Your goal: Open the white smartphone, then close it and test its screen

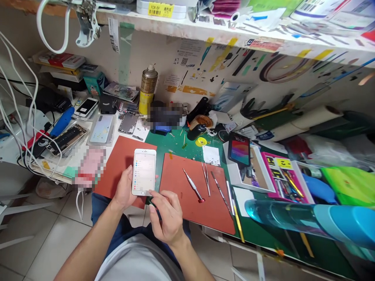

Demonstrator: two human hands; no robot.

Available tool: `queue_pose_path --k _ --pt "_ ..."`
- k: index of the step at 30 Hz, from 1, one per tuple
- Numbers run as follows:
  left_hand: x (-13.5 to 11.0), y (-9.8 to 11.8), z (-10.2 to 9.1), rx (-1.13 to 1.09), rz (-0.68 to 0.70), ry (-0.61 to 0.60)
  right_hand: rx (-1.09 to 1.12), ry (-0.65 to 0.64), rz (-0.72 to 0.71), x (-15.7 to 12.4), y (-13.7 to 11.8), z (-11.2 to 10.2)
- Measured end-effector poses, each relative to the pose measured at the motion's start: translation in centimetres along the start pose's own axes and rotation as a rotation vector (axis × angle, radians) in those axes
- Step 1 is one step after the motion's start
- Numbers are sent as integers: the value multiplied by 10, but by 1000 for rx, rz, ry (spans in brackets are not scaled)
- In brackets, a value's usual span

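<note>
A white smartphone (144, 171) with its screen lit, showing a list with small coloured icons, is held upright in my left hand (124, 188). That hand grips the phone by its left side, with the fingers partly hidden behind it. My right hand (167, 214) holds nothing. Its index finger reaches to the bottom of the screen by the home button, while the thumb stands apart and the other fingers curl loosely. Below the phone lies a reddish-brown mat (117, 164). To the right, a second mat (172, 175) bears a screwdriver (192, 185), tweezers (206, 178) and a thin metal tool (221, 190).
A blue water bottle (310, 220) lies across the right front. Behind it are a white box (263, 171) with a dark phone (238, 149) and a pink tool tray (274, 160). A spray can (148, 88) stands at the back. A cluttered shelf (175, 21) overhangs the bench.
</note>
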State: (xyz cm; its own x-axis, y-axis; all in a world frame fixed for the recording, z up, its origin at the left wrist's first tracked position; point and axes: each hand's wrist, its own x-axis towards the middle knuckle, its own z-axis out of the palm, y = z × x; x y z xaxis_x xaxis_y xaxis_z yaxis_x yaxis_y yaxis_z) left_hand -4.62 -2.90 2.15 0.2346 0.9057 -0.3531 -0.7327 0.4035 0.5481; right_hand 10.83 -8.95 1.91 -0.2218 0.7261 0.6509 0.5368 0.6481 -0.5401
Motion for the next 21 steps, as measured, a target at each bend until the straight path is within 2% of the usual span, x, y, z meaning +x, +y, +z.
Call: queue_pose_path --k 13,21 --pt "1 -1 -3 -2 -7 -23 30 -93 -27 8 6 1" --pt "0 -1 -4 -21 -8 -23 -24 -128 11 10 9 5"
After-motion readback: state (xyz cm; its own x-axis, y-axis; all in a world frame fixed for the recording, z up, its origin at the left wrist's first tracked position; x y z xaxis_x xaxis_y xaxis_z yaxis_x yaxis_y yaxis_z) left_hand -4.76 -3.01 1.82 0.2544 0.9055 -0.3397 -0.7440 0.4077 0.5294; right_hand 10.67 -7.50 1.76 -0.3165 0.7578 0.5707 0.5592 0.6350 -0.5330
